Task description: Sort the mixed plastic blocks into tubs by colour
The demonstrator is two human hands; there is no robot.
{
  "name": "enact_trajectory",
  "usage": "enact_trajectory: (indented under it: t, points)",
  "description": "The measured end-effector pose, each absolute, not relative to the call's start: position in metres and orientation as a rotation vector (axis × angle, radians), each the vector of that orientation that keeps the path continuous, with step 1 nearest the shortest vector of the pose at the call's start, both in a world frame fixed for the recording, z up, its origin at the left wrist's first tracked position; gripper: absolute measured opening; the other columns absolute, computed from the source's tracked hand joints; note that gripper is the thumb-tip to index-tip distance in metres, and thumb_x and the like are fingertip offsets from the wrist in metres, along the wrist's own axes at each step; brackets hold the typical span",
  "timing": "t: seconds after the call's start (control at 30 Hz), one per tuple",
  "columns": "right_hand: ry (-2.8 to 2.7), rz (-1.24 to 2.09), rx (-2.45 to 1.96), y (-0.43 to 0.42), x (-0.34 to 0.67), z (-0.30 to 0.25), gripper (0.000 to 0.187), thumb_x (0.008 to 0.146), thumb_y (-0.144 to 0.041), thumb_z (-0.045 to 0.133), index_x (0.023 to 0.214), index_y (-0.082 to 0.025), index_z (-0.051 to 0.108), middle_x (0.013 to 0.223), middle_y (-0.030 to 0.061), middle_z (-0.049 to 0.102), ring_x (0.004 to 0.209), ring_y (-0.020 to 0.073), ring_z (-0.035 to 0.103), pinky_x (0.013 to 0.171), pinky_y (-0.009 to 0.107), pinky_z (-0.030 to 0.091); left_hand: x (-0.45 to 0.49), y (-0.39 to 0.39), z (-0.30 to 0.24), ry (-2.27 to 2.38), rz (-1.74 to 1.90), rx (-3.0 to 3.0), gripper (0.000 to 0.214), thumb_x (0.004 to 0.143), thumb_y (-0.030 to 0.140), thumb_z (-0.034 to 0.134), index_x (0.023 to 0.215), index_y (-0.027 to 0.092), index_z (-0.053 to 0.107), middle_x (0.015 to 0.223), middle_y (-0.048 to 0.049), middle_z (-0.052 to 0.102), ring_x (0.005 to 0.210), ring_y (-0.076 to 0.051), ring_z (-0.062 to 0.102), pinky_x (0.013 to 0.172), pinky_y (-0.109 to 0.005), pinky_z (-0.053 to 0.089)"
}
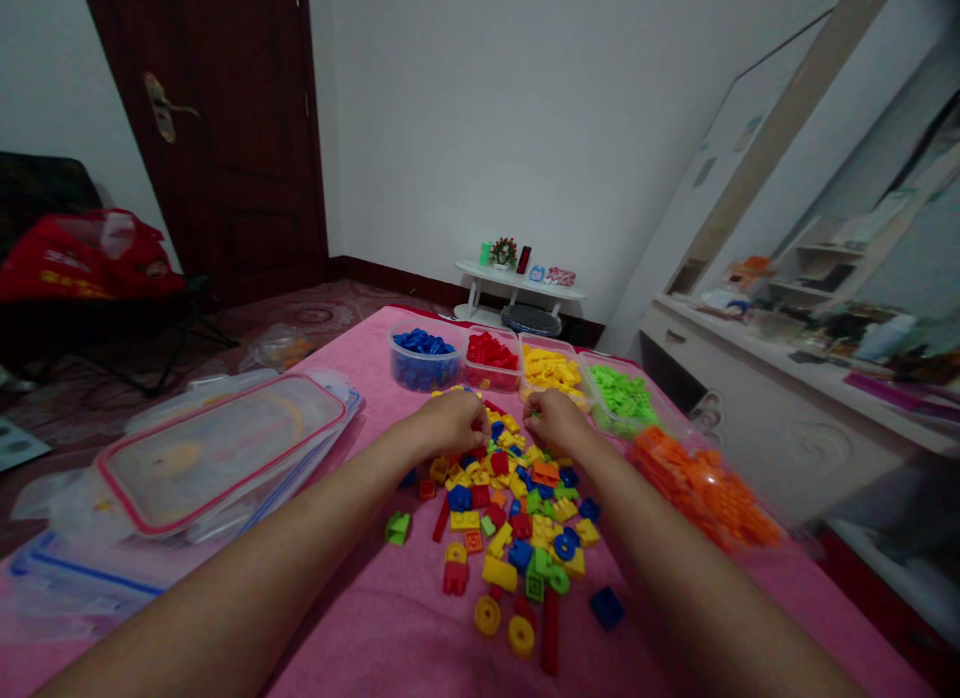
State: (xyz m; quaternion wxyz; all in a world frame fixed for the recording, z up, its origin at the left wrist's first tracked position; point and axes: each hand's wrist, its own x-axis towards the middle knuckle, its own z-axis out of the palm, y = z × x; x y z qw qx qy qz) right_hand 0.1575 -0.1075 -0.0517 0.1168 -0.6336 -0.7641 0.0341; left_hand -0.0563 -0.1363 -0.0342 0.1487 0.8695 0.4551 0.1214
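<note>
A loose pile of mixed toy building bricks (pixel 499 464) in yellow, red, blue, green and orange lies on the pink cloth (pixel 360 598). My left hand (pixel 456 421) is at the far left of the pile, its fingers curled down; whatever they hold is hidden. Across from it, my right hand (pixel 556 420) pinches a small green brick (pixel 535 414), only a sliver of which shows. Beyond my hands stand clear tubs of blue bricks (pixel 423 356), red bricks (pixel 491 353), yellow bricks (pixel 551 368) and green bricks (pixel 622 392). Orange bricks (pixel 705 488) fill a container beside my right forearm.
Stacked clear lids (pixel 225 448) with red and blue rims lie left of my left arm. A white dresser (pixel 787 378) stands along the right side. At the back wall is a low white table (pixel 517 277). A red bag (pixel 90 258) rests on a chair at left.
</note>
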Motion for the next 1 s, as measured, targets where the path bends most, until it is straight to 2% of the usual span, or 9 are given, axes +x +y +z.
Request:
enact_trajectory:
  t: [0.07, 0.17, 0.27, 0.37, 0.47, 0.6, 0.83, 0.93, 1.0]
  points:
    - [-2.213, 0.106, -1.880, -0.111, 0.166, -0.055, 0.001, 0.065, -0.017, 0.064, 0.065, -0.017, 0.064, 0.070, 0.0018, 0.063, 0.066, 0.0124, 0.056, 0.054, 0.021, 0.032, -0.056, -0.140, -0.030, 1.408, 0.289, 2.539, 0.016, 0.067, 0.021, 0.056, 0.069, 0.017, 0.071, 0.067, -0.0041, 0.069, 0.059, -0.013, 0.058, 0.052, -0.020, 0.036]
    - [-2.119, 0.054, -1.906, -0.118, 0.171, -0.061, 0.005, 0.066, -0.022, 0.063, 0.065, -0.017, 0.061, 0.070, 0.0015, 0.063, 0.064, 0.0115, 0.054, 0.052, 0.021, 0.029, -0.056, -0.146, -0.021, 1.463, 0.174, 2.564, 0.017, 0.062, 0.019, 0.056, 0.069, 0.018, 0.072, 0.066, -0.0038, 0.069, 0.059, -0.014, 0.059, 0.051, -0.020, 0.036]
    - [-2.004, 0.004, -1.919, -0.123, 0.174, -0.063, 0.009, 0.069, -0.025, 0.059, 0.070, -0.016, 0.059, 0.069, 0.0018, 0.062, 0.060, 0.0112, 0.052, 0.051, 0.021, 0.030, -0.054, -0.150, -0.016, 1.447, 0.205, 2.599, 0.020, 0.062, 0.021, 0.058, 0.076, 0.022, 0.073, 0.075, -0.0021, 0.071, 0.068, -0.015, 0.061, 0.056, -0.020, 0.039]
    - [-1.936, 0.086, -1.846, -0.125, 0.184, -0.058, 0.021, 0.068, -0.024, 0.058, 0.086, -0.015, 0.060, 0.066, 0.0003, 0.060, 0.056, 0.0109, 0.051, 0.049, 0.021, 0.031, -0.048, -0.151, -0.020, 1.388, 0.313, 2.643, 0.027, 0.068, 0.022, 0.055, 0.088, 0.025, 0.072, 0.085, -0.0026, 0.071, 0.075, -0.016, 0.062, 0.062, -0.022, 0.042]
    - [-2.113, 0.350, -1.659, -0.129, 0.197, -0.049, 0.035, 0.067, -0.020, 0.058, 0.101, -0.015, 0.061, 0.062, -0.0016, 0.058, 0.055, 0.0112, 0.051, 0.049, 0.020, 0.034, -0.042, -0.152, -0.026, 1.356, 0.246, 2.707, 0.031, 0.067, 0.019, 0.056, 0.094, 0.025, 0.071, 0.093, -0.0045, 0.069, 0.085, -0.020, 0.062, 0.068, -0.024, 0.045]
    - [-2.447, 0.650, -1.551, -0.141, 0.197, -0.043, 0.028, 0.064, -0.014, 0.060, 0.089, -0.017, 0.069, 0.071, 0.0003, 0.065, 0.061, 0.0115, 0.055, 0.053, 0.020, 0.037, -0.038, -0.154, -0.035, 1.377, 0.225, 2.759, 0.034, 0.067, 0.017, 0.057, 0.097, 0.027, 0.069, 0.101, -0.0055, 0.065, 0.092, -0.022, 0.060, 0.070, -0.027, 0.046]
    - [-2.393, 0.363, -1.808, -0.152, 0.182, -0.039, 0.017, 0.058, -0.012, 0.062, 0.073, -0.017, 0.066, 0.071, 0.0015, 0.065, 0.061, 0.0110, 0.052, 0.052, 0.021, 0.032, -0.038, -0.153, -0.041, 1.440, 0.372, 2.671, 0.018, 0.070, 0.024, 0.060, 0.085, 0.020, 0.069, 0.097, -0.0081, 0.060, 0.089, -0.021, 0.059, 0.073, -0.028, 0.045]
    - [-2.343, 0.439, -1.800, -0.150, 0.189, -0.036, 0.014, 0.057, -0.017, 0.064, 0.071, -0.015, 0.063, 0.066, 0.0007, 0.062, 0.057, 0.0105, 0.051, 0.049, 0.020, 0.031, -0.040, -0.151, -0.039, 1.403, 0.365, 2.678, 0.018, 0.071, 0.028, 0.061, 0.083, 0.020, 0.071, 0.095, -0.0079, 0.061, 0.087, -0.021, 0.059, 0.072, -0.027, 0.045]
    - [-2.234, 0.622, -1.702, -0.150, 0.190, -0.033, 0.014, 0.057, -0.020, 0.065, 0.069, -0.014, 0.060, 0.062, 0.0002, 0.060, 0.055, 0.0103, 0.051, 0.047, 0.020, 0.032, -0.041, -0.149, -0.039, 1.338, 0.355, 2.726, 0.017, 0.072, 0.026, 0.059, 0.081, 0.020, 0.071, 0.093, -0.0080, 0.062, 0.085, -0.020, 0.059, 0.072, -0.027, 0.045]
